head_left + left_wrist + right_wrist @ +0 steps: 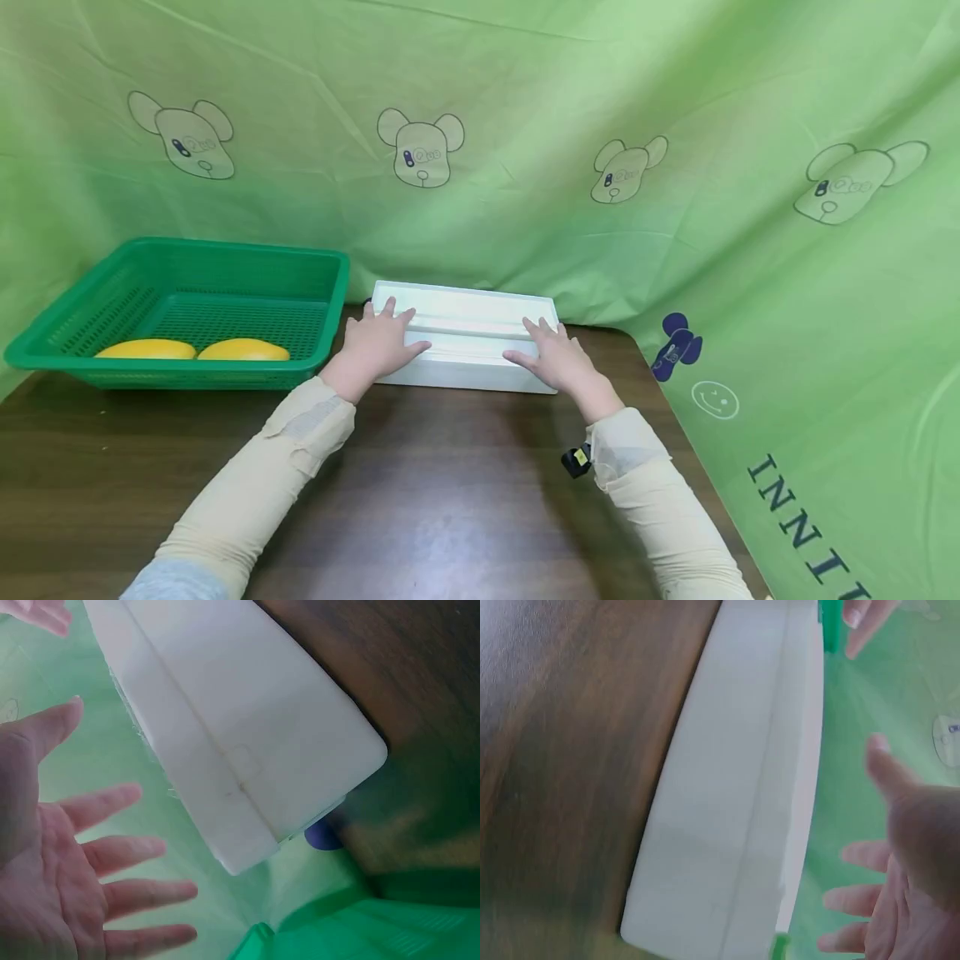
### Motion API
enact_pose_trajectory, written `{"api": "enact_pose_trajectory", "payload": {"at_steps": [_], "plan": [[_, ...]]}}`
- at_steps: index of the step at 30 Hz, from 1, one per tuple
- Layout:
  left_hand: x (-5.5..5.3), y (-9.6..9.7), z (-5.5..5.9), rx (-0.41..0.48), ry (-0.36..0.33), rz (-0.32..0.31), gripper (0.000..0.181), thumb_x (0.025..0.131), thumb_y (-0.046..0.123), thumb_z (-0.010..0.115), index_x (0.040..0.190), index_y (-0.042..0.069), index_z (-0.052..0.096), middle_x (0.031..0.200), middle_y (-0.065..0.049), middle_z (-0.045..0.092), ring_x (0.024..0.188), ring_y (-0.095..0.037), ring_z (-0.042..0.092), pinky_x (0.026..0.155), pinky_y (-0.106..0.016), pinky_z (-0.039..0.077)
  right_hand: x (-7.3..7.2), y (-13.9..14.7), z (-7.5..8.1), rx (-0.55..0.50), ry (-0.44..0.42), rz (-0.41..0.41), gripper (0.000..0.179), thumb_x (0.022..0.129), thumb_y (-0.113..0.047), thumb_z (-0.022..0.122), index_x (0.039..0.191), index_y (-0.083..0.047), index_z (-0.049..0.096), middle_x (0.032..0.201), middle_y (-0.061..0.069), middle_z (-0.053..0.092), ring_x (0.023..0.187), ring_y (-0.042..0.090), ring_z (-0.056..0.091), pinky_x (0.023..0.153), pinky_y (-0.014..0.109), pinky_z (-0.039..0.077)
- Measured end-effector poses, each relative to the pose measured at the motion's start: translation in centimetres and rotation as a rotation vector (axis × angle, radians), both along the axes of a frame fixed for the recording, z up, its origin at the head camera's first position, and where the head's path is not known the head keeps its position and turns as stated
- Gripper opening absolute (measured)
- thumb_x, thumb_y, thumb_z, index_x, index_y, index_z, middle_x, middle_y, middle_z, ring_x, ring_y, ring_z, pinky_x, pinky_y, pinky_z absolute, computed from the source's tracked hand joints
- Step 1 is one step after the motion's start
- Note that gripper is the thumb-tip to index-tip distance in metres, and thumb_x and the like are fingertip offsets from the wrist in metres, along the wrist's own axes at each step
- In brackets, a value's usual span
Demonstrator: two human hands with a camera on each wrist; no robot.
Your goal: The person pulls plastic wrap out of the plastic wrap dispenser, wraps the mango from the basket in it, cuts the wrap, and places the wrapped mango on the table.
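A long white box with a lengthwise ridge across its top stands at the back of the table. Over its left end my left hand is held with fingers spread. My right hand hovers in the same way over the right end. In the left wrist view, the left hand has straight fingers and an empty palm, apart from the white box. The right wrist view likewise has the right hand beside the white box, holding nothing.
A green plastic basket is left of the box, with two smooth yellow rounded things inside along its near wall. Behind hangs a green curtain with printed bear heads. The brown wooden table extends toward me.
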State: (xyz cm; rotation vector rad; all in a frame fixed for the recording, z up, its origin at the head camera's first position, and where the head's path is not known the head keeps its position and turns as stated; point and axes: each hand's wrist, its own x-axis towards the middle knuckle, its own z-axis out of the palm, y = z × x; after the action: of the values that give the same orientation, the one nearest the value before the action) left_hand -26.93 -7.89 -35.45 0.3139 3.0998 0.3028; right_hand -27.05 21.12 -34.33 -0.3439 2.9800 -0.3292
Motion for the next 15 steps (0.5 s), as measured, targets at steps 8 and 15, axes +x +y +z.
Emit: {"api": "enact_pose_trajectory", "payload": {"at_steps": [8, 15], "plan": [[0.3, -0.6, 0.5, 0.038, 0.063, -0.072, 0.047, 0.1, 0.03, 0.065, 0.14, 0.005, 0.063, 0.142, -0.02, 0.059, 0.119, -0.039, 0.063, 0.088, -0.055, 0.054, 0.0, 1.4, 0.4, -0.054, 0.019, -0.002, 0.078, 0.091, -0.041, 0.077, 0.154, -0.007, 0.046, 0.153, 0.023, 0.046, 0.139, 0.047, 0.043, 0.105, 0.06, 0.042], [0.3, -1.1, 0.0, 0.114, 0.075, -0.069, 0.03, 0.097, 0.008, 0.062, 0.125, 0.002, 0.072, 0.115, -0.016, 0.073, 0.085, -0.027, 0.064, 0.067, -0.039, 0.054, -0.1, 2.3, 0.4, -0.053, 0.042, -0.057, 0.061, 0.087, -0.029, 0.081, 0.141, -0.008, 0.061, 0.137, 0.019, 0.063, 0.125, 0.041, 0.058, 0.093, 0.055, 0.05]]}}
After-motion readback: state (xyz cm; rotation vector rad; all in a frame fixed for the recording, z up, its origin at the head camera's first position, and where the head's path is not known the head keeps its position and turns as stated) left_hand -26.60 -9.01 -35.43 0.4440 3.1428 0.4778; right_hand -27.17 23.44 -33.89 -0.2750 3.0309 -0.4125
